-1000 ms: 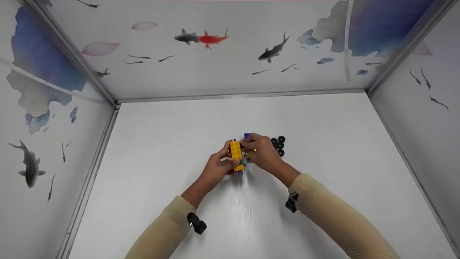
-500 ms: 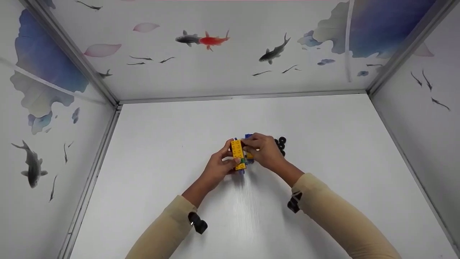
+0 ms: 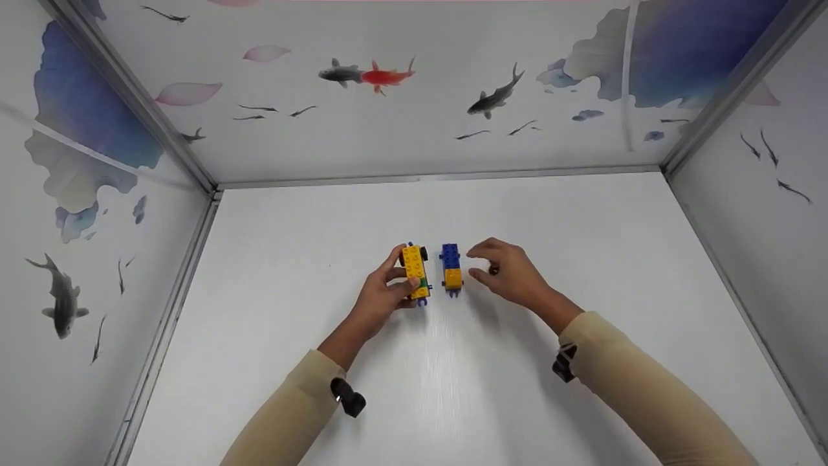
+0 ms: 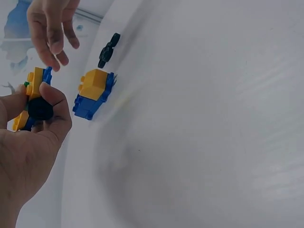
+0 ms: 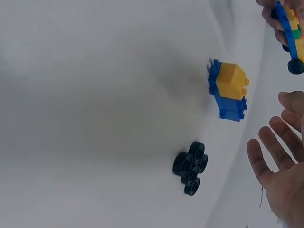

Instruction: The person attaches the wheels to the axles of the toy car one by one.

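Note:
My left hand [image 3: 375,301] grips a toy wagon [image 3: 413,259] built of yellow and green bricks on a blue base, above the table. A black wheel [image 5: 296,66] sits on its far right peg, and the near right peg is bare. Right of it on the table stands a second wagon [image 3: 451,255], blue with one yellow block [image 5: 231,80] and no wheels on its visible pegs. My right hand [image 3: 517,275] hovers right of that wagon, fingers loosely bent and holding nothing. Below it lies a cluster of loose black wheels [image 5: 191,166], mostly hidden by the hand in the head view.
The white table [image 3: 336,220] is enclosed by printed panels with fish [image 3: 495,94] at the back and on both sides. A metal frame edge [image 3: 310,181] runs along the table's back. Black wrist cameras [image 3: 349,398] hang at both sleeves.
My right hand has let go of the held wagon's far right side and moved right, uncovering a wheel there and the second wagon. My left hand has shifted slightly left with its wagon.

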`<state>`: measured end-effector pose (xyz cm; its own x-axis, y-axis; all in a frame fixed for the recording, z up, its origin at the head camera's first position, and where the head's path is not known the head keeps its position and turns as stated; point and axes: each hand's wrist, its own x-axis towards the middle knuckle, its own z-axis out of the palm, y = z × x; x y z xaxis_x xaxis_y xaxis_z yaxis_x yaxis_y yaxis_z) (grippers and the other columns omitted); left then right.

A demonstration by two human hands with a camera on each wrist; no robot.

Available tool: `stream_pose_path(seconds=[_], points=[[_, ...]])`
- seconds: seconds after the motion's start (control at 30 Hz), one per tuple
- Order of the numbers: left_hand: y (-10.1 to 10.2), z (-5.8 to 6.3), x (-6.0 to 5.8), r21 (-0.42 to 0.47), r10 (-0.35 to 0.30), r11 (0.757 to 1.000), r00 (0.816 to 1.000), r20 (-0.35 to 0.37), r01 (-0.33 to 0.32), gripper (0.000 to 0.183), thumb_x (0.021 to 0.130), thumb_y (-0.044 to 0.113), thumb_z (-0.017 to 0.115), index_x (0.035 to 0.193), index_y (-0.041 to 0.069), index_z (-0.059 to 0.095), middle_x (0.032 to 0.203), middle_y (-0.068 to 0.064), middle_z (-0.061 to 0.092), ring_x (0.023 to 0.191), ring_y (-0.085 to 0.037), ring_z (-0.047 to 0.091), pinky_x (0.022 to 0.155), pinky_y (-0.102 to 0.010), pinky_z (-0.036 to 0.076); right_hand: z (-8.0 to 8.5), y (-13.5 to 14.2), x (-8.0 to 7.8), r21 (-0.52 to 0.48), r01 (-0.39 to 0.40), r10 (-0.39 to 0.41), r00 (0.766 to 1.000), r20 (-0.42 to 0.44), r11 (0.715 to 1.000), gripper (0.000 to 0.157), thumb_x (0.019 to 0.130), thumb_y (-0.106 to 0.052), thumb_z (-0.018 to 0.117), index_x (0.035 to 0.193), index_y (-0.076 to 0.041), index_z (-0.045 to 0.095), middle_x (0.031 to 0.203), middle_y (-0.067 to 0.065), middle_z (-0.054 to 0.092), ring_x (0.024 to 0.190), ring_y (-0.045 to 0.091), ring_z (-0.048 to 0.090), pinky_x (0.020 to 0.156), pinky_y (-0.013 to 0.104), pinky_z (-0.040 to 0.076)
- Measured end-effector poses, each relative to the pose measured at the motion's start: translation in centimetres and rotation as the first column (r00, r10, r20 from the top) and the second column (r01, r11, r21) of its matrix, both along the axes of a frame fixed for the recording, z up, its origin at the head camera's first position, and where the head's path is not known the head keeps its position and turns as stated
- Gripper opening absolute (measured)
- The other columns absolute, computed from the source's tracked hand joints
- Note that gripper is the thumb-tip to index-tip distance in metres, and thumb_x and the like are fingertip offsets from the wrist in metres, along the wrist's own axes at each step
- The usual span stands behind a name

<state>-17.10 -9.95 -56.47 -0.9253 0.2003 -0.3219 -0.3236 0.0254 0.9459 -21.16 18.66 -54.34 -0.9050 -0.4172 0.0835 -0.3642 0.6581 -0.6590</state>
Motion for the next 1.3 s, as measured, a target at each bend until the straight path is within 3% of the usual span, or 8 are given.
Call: stream_pose_path(seconds=[0.27,0.47,0.77,1.07,1.2,1.3], points=[[-0.1,-0.7,0.2,-0.023,0.015,1.000,1.000,0.015,-0.015,0.088,0.109,0.014,0.071,0.176,0.044,0.023,0.152,-0.017,0.058,0.123,-0.028,0.072,0.095,-0.032,0.067,-1.5,3.9,-0.2,0.124,0.057,-0.061,0.998,0.022,0.991,0.042,0.100,-0.011,0.082,0.139,-0.002,0.075,0.141,0.020,0.070,0.132,0.042,0.066,0.115,0.060,0.056],[-0.1,-0.7,0.2,-0.041,0.028,0.999,0.999,0.024,-0.027,0.088,0.108,0.013,0.072,0.175,0.047,0.026,0.152,-0.015,0.059,0.121,-0.029,0.072,0.094,-0.033,0.068,-2.5,6.0,-0.5,0.135,0.084,-0.090,0.995,0.042,0.987,0.043,0.100,-0.007,0.080,0.140,0.005,0.072,0.143,0.025,0.068,0.133,0.047,0.062,0.113,0.062,0.055],[-0.8,-1.0,0.4,-0.026,0.020,0.999,1.000,0.022,-0.019,0.088,0.109,0.014,0.072,0.175,0.046,0.025,0.153,-0.016,0.057,0.121,-0.028,0.072,0.094,-0.033,0.067,-3.7,7.2,-0.7,0.202,0.068,-0.070,0.997,0.006,0.977,0.051,0.098,0.001,0.075,0.147,0.009,0.063,0.151,0.029,0.061,0.136,0.054,0.058,0.115,0.063,0.053],[-1.5,-1.1,0.4,-0.028,0.029,0.999,0.999,0.021,-0.029,0.088,0.108,0.013,0.073,0.175,0.045,0.025,0.152,-0.016,0.058,0.117,-0.028,0.072,0.092,-0.031,0.067,-4.1,7.0,-0.6,0.324,0.011,-0.024,0.999,0.037,0.946,0.059,0.106,-0.001,0.061,0.164,0.000,0.049,0.174,0.016,0.044,0.152,0.055,0.042,0.111,0.088,0.042],[-1.2,-0.9,0.3,-0.033,0.012,0.999,1.000,0.008,-0.011,0.087,0.109,0.015,0.072,0.176,0.044,0.025,0.152,-0.017,0.059,0.118,-0.028,0.072,0.092,-0.032,0.067,-4.0,7.4,-0.4,0.369,-0.006,-0.008,0.999,0.036,0.929,0.061,0.107,0.004,0.054,0.167,-0.003,0.046,0.178,0.012,0.040,0.155,0.053,0.040,0.109,0.091,0.039],[-1.1,-0.9,0.3,-0.035,0.010,0.999,1.000,0.009,-0.010,0.087,0.108,0.015,0.072,0.176,0.044,0.026,0.152,-0.016,0.059,0.118,-0.028,0.073,0.092,-0.033,0.067,-4.0,7.5,-0.2,0.401,-0.013,0.004,1.000,0.025,0.916,0.060,0.107,0.004,0.054,0.166,-0.003,0.047,0.178,0.012,0.041,0.154,0.052,0.041,0.107,0.089,0.044]])
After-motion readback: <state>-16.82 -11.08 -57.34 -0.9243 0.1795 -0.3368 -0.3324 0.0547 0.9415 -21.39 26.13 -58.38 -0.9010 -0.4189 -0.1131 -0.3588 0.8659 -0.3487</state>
